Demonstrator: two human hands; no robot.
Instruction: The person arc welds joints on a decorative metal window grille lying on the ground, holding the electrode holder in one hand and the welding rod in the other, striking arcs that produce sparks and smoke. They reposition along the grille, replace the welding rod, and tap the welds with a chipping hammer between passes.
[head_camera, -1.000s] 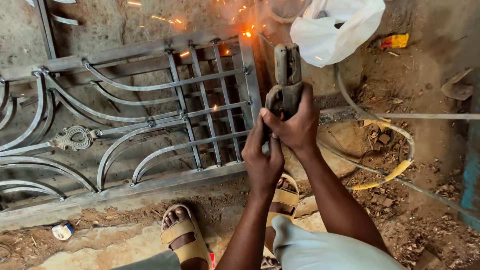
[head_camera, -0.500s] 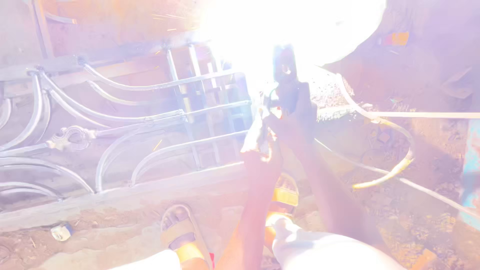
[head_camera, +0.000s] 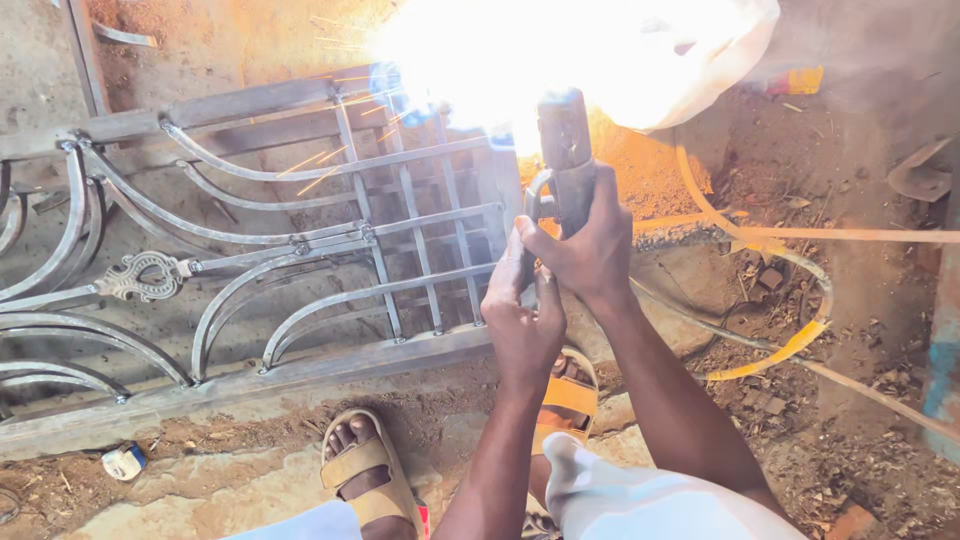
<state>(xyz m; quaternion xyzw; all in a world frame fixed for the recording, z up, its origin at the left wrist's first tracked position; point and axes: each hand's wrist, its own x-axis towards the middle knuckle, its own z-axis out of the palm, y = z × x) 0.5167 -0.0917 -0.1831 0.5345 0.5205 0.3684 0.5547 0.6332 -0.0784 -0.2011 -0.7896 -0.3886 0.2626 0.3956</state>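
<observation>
On bare, dusty ground littered with rubble and scraps lies a grey metal gate (head_camera: 250, 250), flat on its side, with curved scroll bars, a grid of straight bars and one cast ornament (head_camera: 145, 277) near its middle. Just past the gate's right-hand end, the welding holder (head_camera: 566, 160) stands upright, its tip lost in a white glare with sparks flying over the gate's upper corner. Two hands work there: the right hand (head_camera: 590, 250) has its grip clamped round the holder's handle, and the left hand (head_camera: 522, 325) is closed round the right hand's lower edge, bracing it; whether it touches the holder cannot be told. A yellow cable (head_camera: 800, 330) loops over the dirt to the right of the gate, well apart from it. Nearer than the gate's lower rail are two feet in tan sandals (head_camera: 365, 470), and one small blue-and-white container (head_camera: 124, 461) lies beside that rail's left part.
</observation>
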